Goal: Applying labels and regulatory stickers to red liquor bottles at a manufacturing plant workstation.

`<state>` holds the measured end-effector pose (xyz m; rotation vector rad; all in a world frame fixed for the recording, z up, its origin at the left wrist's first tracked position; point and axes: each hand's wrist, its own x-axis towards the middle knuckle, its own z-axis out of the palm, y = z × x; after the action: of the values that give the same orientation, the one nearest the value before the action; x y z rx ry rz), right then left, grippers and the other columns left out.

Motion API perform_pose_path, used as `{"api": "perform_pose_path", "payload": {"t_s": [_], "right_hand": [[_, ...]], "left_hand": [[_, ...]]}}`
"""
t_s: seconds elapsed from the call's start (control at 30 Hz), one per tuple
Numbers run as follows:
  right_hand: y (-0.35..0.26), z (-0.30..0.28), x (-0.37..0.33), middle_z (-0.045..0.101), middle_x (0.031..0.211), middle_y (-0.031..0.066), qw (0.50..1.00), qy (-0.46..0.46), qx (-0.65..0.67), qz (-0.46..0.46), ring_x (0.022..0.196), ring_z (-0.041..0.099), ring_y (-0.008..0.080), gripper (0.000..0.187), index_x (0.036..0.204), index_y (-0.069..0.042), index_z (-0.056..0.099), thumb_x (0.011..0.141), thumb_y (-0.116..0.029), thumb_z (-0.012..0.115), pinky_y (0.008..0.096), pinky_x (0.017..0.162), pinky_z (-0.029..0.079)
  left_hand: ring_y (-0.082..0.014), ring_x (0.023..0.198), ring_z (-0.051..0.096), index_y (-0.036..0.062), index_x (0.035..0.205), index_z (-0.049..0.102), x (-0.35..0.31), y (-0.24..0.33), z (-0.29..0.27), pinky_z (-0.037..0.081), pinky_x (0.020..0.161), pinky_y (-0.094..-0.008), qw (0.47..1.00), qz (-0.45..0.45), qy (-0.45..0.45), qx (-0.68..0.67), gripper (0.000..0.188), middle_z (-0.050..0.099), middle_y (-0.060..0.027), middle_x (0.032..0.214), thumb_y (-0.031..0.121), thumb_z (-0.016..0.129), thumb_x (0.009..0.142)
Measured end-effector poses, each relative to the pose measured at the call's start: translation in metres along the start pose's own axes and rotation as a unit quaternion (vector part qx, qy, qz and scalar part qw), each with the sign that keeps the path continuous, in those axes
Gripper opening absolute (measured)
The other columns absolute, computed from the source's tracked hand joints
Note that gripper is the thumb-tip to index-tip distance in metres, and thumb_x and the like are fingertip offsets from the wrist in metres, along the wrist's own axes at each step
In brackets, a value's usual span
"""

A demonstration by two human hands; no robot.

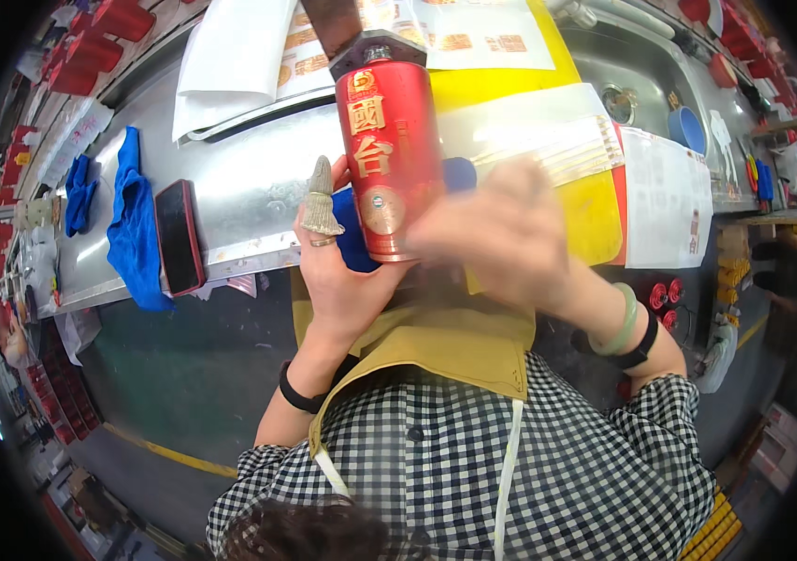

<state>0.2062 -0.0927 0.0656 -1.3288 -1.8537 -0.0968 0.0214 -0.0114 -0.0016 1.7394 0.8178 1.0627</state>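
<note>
A red bottle with gold lettering and a round pale emblem lies tilted over the near edge of the metal bench, neck pointing away. My left hand grips its lower end, with a ribbed grey finger cot on one finger. Close by the right side of the bottle's base is my right hand, its fingers smeared by motion, so their pose is unclear. A dark angular piece surrounds the bottle's neck. Blue cloth shows behind the bottle near my left hand.
Left on the bench are a phone and blue cloths. A yellow board carries a sheet of pale gold strips. Decal sheets lie beyond. At far right, a blue cup stands by the sink.
</note>
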Motion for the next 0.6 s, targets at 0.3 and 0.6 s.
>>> {"api": "perform_pose_path", "payload": {"t_s": [0.3,0.6], "right_hand": [[0.007,0.011,0.006,0.071,0.086,-0.0024,0.998,-0.010,0.029,0.054,0.077,0.061,0.0175,0.012,0.090,-0.015,0.072,0.078,-0.016,0.074,0.0332,0.075,0.044],[-0.009,0.012,0.000,0.073,0.093,-0.0036,0.999,-0.012,0.034,-0.005,0.078,0.059,0.0155,0.015,0.094,-0.015,0.073,0.080,-0.012,0.071,0.0319,0.075,0.044]], "left_hand": [[-0.0311,0.131,0.056,-0.0023,0.147,0.049,0.002,-0.005,-0.016,0.031,0.115,-0.0415,0.992,0.026,-0.071,0.098,0.092,0.058,-0.0178,0.148,0.022,0.094,0.071],[-0.0369,0.135,0.054,-0.0052,0.150,0.044,0.002,-0.009,-0.020,0.043,0.111,-0.0436,0.994,0.001,-0.098,0.037,0.091,0.053,-0.0213,0.152,0.017,0.092,0.075]]}}
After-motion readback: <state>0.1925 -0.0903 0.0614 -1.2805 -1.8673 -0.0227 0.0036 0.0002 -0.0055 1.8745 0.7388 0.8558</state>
